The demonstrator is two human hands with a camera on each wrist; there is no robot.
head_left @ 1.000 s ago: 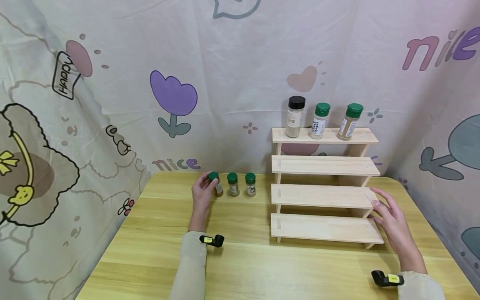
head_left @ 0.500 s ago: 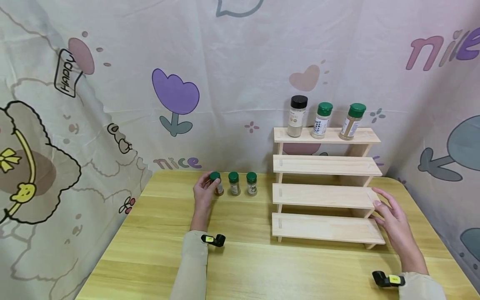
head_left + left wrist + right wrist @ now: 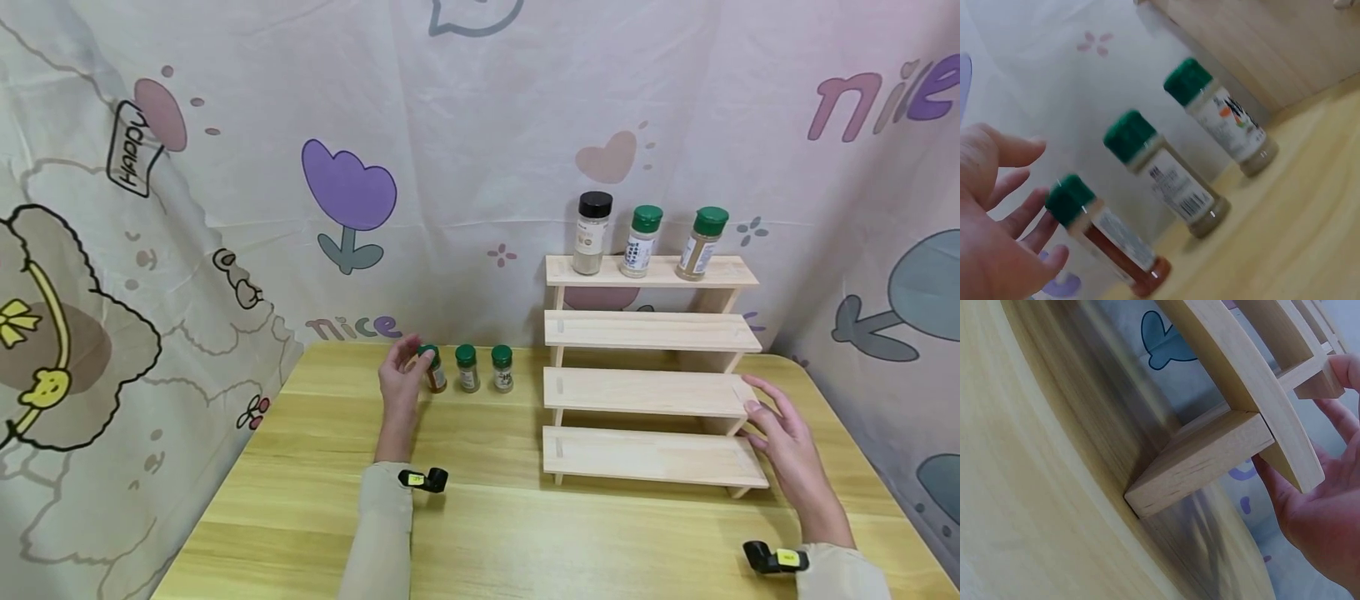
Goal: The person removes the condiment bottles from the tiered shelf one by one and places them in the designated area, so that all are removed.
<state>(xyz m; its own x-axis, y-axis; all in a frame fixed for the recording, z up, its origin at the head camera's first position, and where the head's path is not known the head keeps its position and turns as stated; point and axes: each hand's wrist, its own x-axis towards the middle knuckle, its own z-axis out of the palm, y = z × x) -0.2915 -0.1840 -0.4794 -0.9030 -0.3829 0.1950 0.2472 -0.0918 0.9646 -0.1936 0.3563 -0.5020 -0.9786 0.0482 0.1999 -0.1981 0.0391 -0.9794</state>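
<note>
In front of a 4-tier wooden rack (image 3: pixel 645 458), 2 pale sleeves (image 3: pixel 386 533) lie over a wood-grain table (image 3: pixel 487 533), a black wrist camera (image 3: pixel 776 558) at the right cuff and its twin (image 3: pixel 423 481) at the left. At the rack's right end, the right hand (image 3: pixel 783 450) rests its spread fingers against the tiers, with no clenched hold visible; a light, even touch there would serve best, enough to steady the frame without shoving it.

To the left of the rack, the left hand (image 3: pixel 401 383) appears released, fingers extended and spread around the green cap of a reddish jar (image 3: pixel 1116 240); whether any fingertip touches it cannot be told. That jar stands upright farthest from the rack in a row of 3, past a middle jar (image 3: pixel 468 379) and a right jar (image 3: pixel 502 379), each apart from its neighbor. A good grasp would likely bring thumb and fingers to opposite sides of the cap, and a good release would clear them outward, away from the row.

Farther back, on the rack's top tier, stand a black-capped bottle (image 3: pixel 590 242) and 2 green-capped jars (image 3: pixel 637 250). Behind the rack hangs a printed cloth (image 3: pixel 465 167).
</note>
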